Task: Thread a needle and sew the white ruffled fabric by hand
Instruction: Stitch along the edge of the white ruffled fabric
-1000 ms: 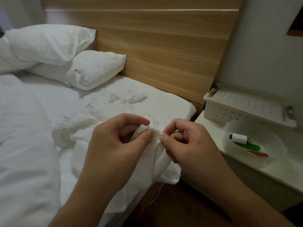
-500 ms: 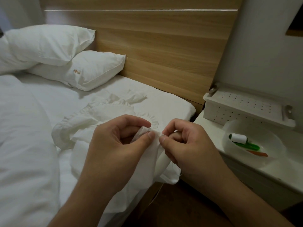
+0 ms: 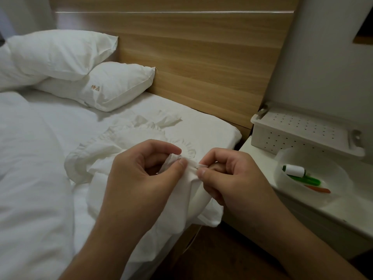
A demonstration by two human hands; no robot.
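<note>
The white ruffled fabric (image 3: 121, 142) lies bunched on the bed, one edge lifted over the mattress corner. My left hand (image 3: 141, 178) pinches that raised edge between thumb and forefinger. My right hand (image 3: 228, 176) pinches the same edge just to the right, thumb tip almost touching the left thumb. The needle is too small to make out between the fingers. A thin thread (image 3: 193, 237) hangs below the fabric. A white thread spool (image 3: 295, 170) rests in a translucent bowl (image 3: 341, 178) on the right.
Two white pillows (image 3: 113, 83) lean on the wooden headboard (image 3: 201, 57). A duvet (image 3: 30, 178) covers the left. On the white nightstand (image 3: 323, 215) stands a perforated white box (image 3: 298, 134); the bowl also holds green (image 3: 306, 179) and orange (image 3: 319, 189) tools.
Both hands keep pinching the fabric edge; the fingers have shifted only slightly and the fold between the thumbs looks a little tighter.
</note>
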